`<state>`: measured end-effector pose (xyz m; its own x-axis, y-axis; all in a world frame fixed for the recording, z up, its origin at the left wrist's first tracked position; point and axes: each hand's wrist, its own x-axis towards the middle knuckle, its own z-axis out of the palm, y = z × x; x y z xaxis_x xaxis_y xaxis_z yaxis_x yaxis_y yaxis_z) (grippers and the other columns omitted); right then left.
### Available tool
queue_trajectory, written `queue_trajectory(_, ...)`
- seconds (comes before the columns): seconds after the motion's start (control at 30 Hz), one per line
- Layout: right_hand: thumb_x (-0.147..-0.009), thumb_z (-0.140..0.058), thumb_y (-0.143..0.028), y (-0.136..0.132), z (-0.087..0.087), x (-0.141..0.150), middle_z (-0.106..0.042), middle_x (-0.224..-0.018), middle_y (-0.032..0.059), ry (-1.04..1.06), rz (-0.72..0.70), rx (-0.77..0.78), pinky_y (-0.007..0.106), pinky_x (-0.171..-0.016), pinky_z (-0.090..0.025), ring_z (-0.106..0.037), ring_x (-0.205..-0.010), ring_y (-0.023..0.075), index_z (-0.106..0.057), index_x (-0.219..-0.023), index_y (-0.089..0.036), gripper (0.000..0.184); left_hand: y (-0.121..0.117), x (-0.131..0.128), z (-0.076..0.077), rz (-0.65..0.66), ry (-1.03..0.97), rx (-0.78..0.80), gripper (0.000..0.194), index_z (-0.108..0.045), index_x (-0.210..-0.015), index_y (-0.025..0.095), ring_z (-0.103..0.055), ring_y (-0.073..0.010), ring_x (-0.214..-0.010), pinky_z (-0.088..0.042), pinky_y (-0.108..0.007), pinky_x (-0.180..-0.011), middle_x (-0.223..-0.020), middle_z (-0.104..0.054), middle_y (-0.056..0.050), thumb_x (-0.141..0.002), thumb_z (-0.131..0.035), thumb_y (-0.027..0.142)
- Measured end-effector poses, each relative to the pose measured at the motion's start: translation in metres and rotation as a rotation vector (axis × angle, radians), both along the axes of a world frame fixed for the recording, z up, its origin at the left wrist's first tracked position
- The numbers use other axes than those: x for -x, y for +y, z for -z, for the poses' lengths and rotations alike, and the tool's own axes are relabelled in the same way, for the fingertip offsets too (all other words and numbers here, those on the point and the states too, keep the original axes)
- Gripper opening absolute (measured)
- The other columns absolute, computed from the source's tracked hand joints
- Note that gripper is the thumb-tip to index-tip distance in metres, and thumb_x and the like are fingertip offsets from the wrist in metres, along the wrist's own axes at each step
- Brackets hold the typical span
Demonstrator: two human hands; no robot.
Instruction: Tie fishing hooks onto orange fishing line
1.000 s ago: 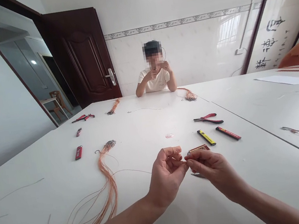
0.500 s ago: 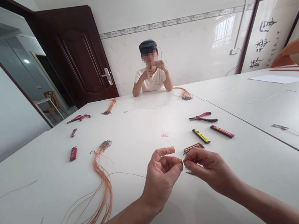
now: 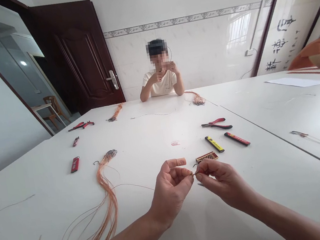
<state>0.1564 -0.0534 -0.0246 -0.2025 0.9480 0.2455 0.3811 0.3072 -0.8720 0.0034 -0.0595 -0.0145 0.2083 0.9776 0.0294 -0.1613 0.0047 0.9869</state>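
Note:
My left hand (image 3: pixel 169 194) is closed in a pinch, thumb against index finger, on a thin orange fishing line (image 3: pixel 133 184) that trails left across the table. Tip to tip with it, my right hand (image 3: pixel 221 179) pinches what looks like a small fish hook (image 3: pixel 195 165), whose dark curved end shows above the fingers. The short piece between the fingertips is too small to make out fully. To the left lies a bundle of orange lines (image 3: pixel 108 192) with dark hooks (image 3: pixel 111 153) at its far end. A thin metal tip (image 3: pixel 200 184) shows under my right hand.
Beyond my right hand lie a patterned box (image 3: pixel 207 157), a yellow lighter (image 3: pixel 214 144), a red lighter (image 3: pixel 237 139) and pliers (image 3: pixel 217 124). Another red lighter (image 3: pixel 75 164) lies left. A person (image 3: pixel 160 76) sits opposite; another person (image 3: pixel 318 52) is at right.
The view has shifted slightly. Both hands stay pinched together at nearly the same place, with a slightly wider gap between the fingertips.

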Motion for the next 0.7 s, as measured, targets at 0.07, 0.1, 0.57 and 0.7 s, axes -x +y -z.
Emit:
queue_trajectory(0.07, -0.075, -0.046, -0.020, 0.0001, -0.0012, 0.0002, -0.047, -0.061, -0.0021, 0.005, -0.006, 0.002, 0.022, -0.049, -0.034, -0.042, -0.057, 0.0095, -0.048, -0.064, -0.017, 0.011, 0.0009, 0.0005, 0.0013, 0.005, 0.003, 0.000, 0.026, -0.050, -0.097, 0.022, -0.050, -0.0104, -0.072, -0.040, -0.026, -0.069, -0.077, -0.056, 0.001, -0.073, -0.059, 0.020)
queue_trajectory(0.1, -0.074, -0.046, -0.020, 0.0000, -0.0018, 0.0003, -0.047, -0.061, -0.0020, 0.005, -0.007, 0.007, 0.021, -0.048, -0.034, -0.042, -0.056, 0.0094, -0.048, -0.064, -0.017, 0.012, 0.0014, 0.0008, 0.0018, 0.008, 0.006, 0.002, 0.027, -0.051, -0.098, 0.022, -0.050, -0.0111, -0.073, -0.040, -0.027, -0.070, -0.078, -0.057, 0.000, -0.072, -0.059, 0.020)
queue_trajectory(0.57, -0.070, -0.043, -0.015, 0.0001, -0.0018, 0.0018, -0.044, -0.059, -0.0026, -0.092, -0.025, 0.000, 0.019, -0.044, -0.028, -0.036, -0.052, 0.0079, -0.043, -0.061, -0.017, 0.009, 0.0015, 0.0007, 0.0013, 0.074, 0.034, -0.021, 0.027, -0.047, -0.098, 0.022, -0.046, -0.0080, -0.064, -0.037, -0.023, -0.061, -0.072, -0.053, 0.002, -0.073, -0.057, 0.017)
queue_trajectory(0.7, -0.071, -0.044, -0.017, 0.0001, -0.0026, 0.0006, -0.044, -0.059, -0.0027, -0.079, -0.031, 0.013, 0.019, -0.044, -0.028, -0.037, -0.052, 0.0079, -0.043, -0.060, -0.018, 0.011, 0.0014, 0.0003, 0.0007, 0.057, 0.025, -0.020, 0.028, -0.046, -0.098, 0.022, -0.046, -0.0082, -0.064, -0.036, -0.022, -0.060, -0.073, -0.053, 0.002, -0.073, -0.057, 0.018)
